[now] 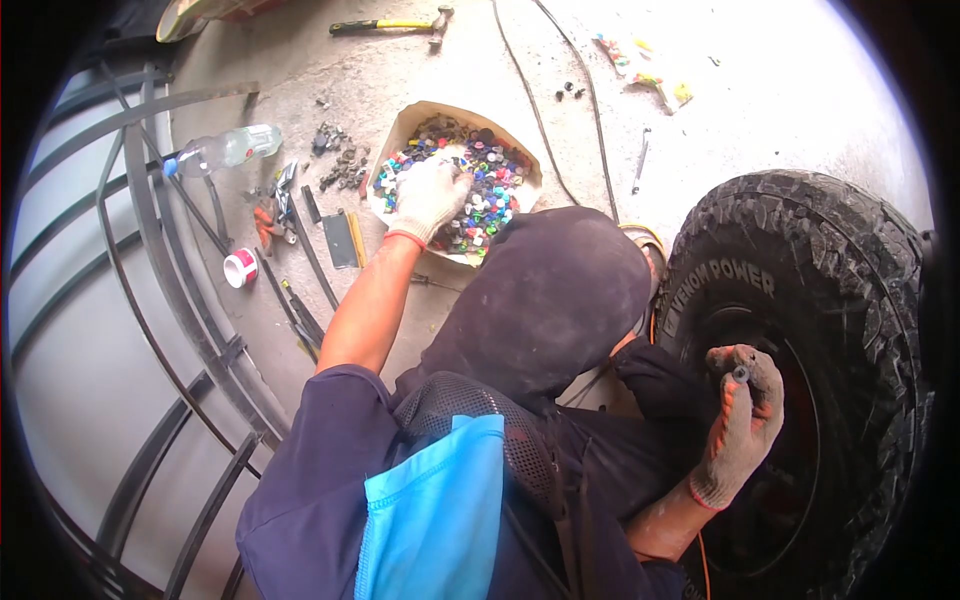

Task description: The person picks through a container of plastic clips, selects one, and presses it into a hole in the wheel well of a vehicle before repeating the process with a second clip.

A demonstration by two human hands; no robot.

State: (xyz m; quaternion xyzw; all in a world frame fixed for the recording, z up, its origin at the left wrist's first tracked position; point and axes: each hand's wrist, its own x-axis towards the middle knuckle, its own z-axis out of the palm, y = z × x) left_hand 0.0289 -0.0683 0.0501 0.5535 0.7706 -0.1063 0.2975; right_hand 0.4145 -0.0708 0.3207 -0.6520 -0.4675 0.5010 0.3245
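My left hand point(432, 192), in a pale work glove, reaches into a box point(408, 122) of small coloured plastic fasteners point(487, 192). Its fingers are curled down among the pieces, and whatever they grip is hidden. My right hand point(742, 420), in a dirty glove with orange patches, is raised in front of the large tire point(790, 240). Between its thumb and fingers it pinches a small dark round fastener point(740, 374) with a lighter ring at its centre.
Dark metal bars point(150, 200) line the left side. Nearby lie a plastic bottle point(230, 148), a red-and-white cup point(240, 268) and loose dark fasteners point(345, 165). A hammer point(390, 25) lies at the back, and cables point(590, 95) cross the floor.
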